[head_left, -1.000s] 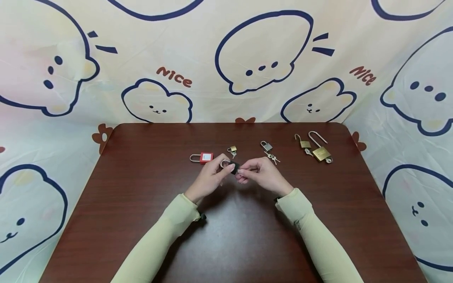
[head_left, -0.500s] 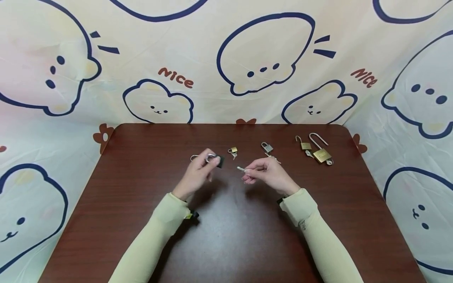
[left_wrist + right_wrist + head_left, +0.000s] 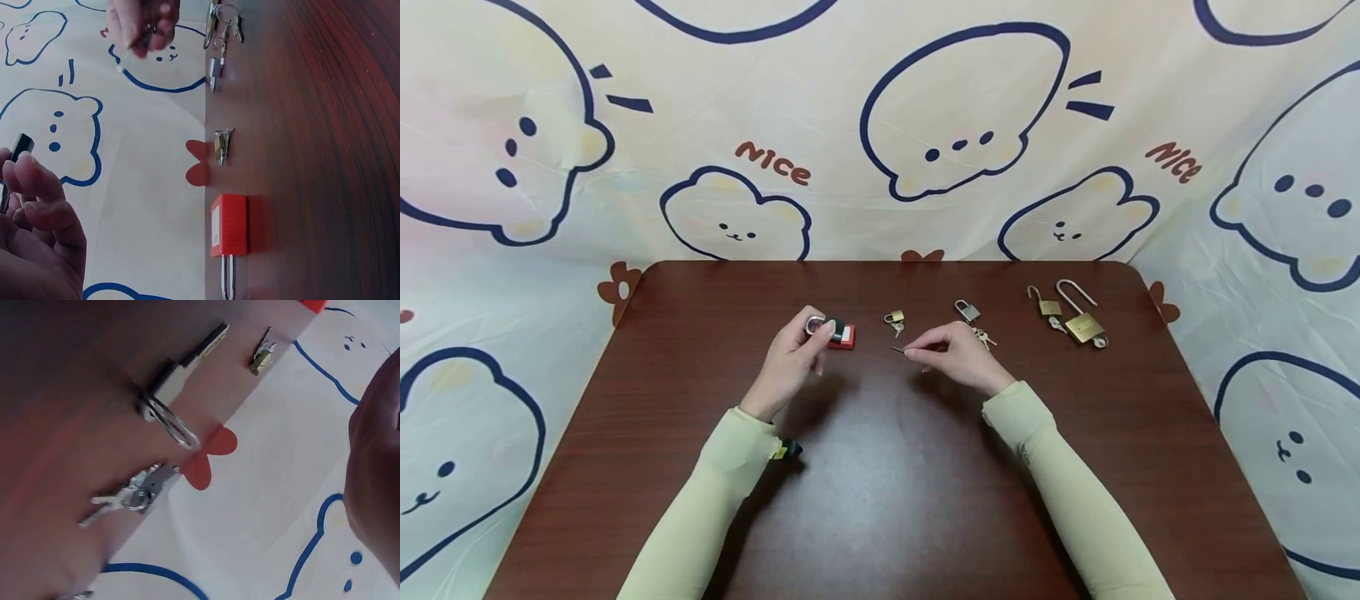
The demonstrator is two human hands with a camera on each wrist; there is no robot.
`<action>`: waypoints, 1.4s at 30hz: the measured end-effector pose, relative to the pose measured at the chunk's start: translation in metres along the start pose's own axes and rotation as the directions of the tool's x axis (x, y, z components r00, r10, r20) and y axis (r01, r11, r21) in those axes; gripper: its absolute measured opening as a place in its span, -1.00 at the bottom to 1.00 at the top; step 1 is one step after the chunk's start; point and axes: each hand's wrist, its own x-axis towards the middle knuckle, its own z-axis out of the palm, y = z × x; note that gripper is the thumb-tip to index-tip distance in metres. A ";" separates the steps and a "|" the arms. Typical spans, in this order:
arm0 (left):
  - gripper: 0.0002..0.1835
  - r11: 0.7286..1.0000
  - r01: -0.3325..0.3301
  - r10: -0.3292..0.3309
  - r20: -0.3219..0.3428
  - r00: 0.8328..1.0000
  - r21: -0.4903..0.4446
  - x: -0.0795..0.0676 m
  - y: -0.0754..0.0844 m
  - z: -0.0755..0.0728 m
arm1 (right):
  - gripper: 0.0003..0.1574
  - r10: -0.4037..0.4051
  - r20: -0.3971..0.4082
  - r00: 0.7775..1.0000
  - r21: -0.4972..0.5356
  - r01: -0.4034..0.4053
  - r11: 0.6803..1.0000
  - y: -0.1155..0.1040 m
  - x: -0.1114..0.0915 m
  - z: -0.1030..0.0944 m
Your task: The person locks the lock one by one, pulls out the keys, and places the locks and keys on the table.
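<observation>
My left hand (image 3: 790,354) holds a black padlock (image 3: 835,329), its silver shackle pointing left. That padlock overlaps the red padlock (image 3: 849,337) on the table. In the left wrist view, the fingers (image 3: 40,181) curl at the black body. My right hand (image 3: 955,357) is to the right, thumb and index finger pinching the end of a thin key (image 3: 897,349) that points left. The right wrist view shows a key (image 3: 169,390) with a metal ring large; the fingertips are out of that view, with only part of the hand at the right edge.
A tiny brass padlock (image 3: 894,317) with keys lies between the hands. Beyond the right hand are a silver padlock (image 3: 968,312) and its keys (image 3: 982,337). Two brass padlocks (image 3: 1084,327) with raised shackles lie at the back right of the brown table (image 3: 880,500).
The black padlock and the key have come apart: my left hand has moved left with the padlock, over the red one. My right hand has stayed near its place, key at its fingertips.
</observation>
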 end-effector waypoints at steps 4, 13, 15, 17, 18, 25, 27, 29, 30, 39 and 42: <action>-0.75 1.000 0.004 -0.004 -0.007 1.000 -0.006 -0.001 -0.003 -0.002 | -0.84 -0.042 -0.059 0.997 -0.141 0.033 0.989 -0.003 0.022 0.007; -0.75 0.999 0.031 -0.031 0.004 1.000 -0.019 -0.003 -0.005 -0.002 | -0.83 0.033 -0.097 0.995 -0.178 -0.050 0.983 -0.007 0.082 0.030; -0.75 1.000 0.017 -0.018 -0.002 1.000 -0.017 -0.003 -0.004 -0.002 | -0.83 0.047 -0.109 0.993 -0.161 -0.065 0.985 -0.006 0.094 0.033; -0.75 1.000 0.006 -0.006 -0.012 1.000 -0.011 -0.004 -0.003 -0.003 | -0.84 0.057 -0.121 0.991 -0.170 -0.077 0.982 -0.004 0.104 0.037; -0.75 1.000 0.004 -0.004 -0.015 1.000 -0.008 -0.004 -0.002 -0.003 | -0.85 0.064 -0.129 0.990 -0.180 -0.087 0.980 -0.004 0.108 0.038; -0.77 1.000 0.018 -0.018 0.002 1.000 -0.010 -0.004 -0.004 -0.003 | -0.88 0.139 -0.176 0.974 -0.230 -0.178 0.957 0.005 0.124 0.052; -0.76 1.000 0.019 -0.019 0.005 1.000 -0.011 -0.004 -0.003 -0.003 | -0.87 0.158 -0.174 0.972 -0.202 -0.192 0.960 0.005 0.126 0.058; -0.76 1.000 0.014 -0.014 0.000 1.000 -0.010 -0.004 -0.004 -0.003 | -0.87 0.164 -0.168 0.972 -0.174 -0.193 0.966 0.004 0.129 0.063; -0.75 1.000 0.008 -0.008 -0.003 1.000 -0.014 -0.004 -0.003 -0.004 | -0.86 0.164 -0.167 0.972 -0.168 -0.192 0.967 0.002 0.130 0.065; -0.78 1.000 -0.010 0.011 -0.020 1.000 0.004 -0.002 -0.005 -0.006 | -0.81 0.192 -0.167 0.967 -0.159 -0.219 0.963 -0.002 0.140 0.066; -0.78 1.000 -0.011 0.011 -0.022 1.000 0.010 -0.001 -0.006 -0.007 | -0.74 0.176 -0.130 0.976 -0.182 -0.198 0.963 -0.003 0.139 0.065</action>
